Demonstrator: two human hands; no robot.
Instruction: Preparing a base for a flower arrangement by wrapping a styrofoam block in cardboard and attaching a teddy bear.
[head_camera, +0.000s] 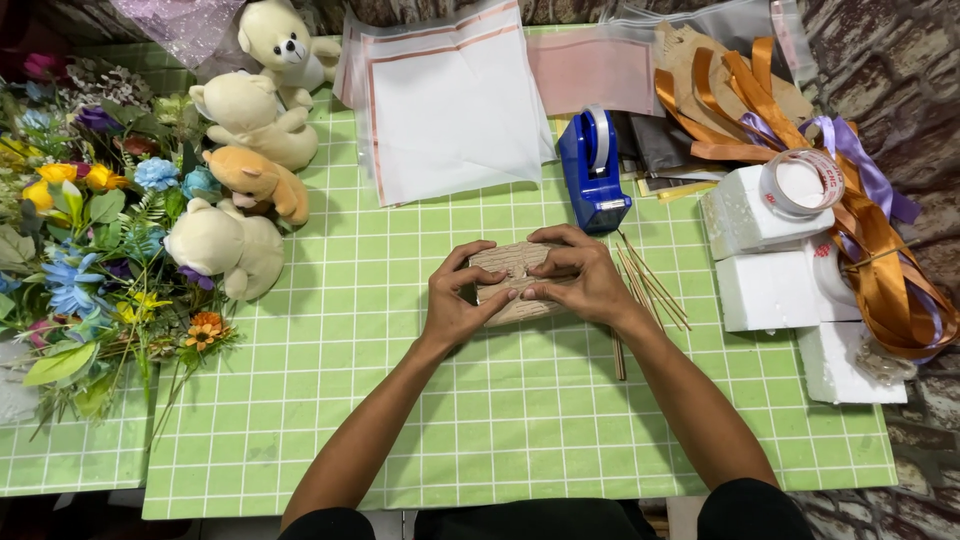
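Head view: your left hand (458, 305) and right hand (583, 280), fingers curled shut, both grip one beige ribbed block (510, 284) at mid-desk (500, 430). Behind it: blue tape dispenser (593, 170). Right: thin sticks (650, 285), white foam blocks (770, 290). Left: plush bears (240, 170).

Two bare forearms, no sleeves — no rings, no watch, dark trousers

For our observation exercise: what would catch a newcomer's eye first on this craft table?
At the centre, the left hand and right hand hold a beige wood-grain box over the green checked mat. Cream plush bears beside colourful artificial flowers fill the left; orange satin ribbons pile right.
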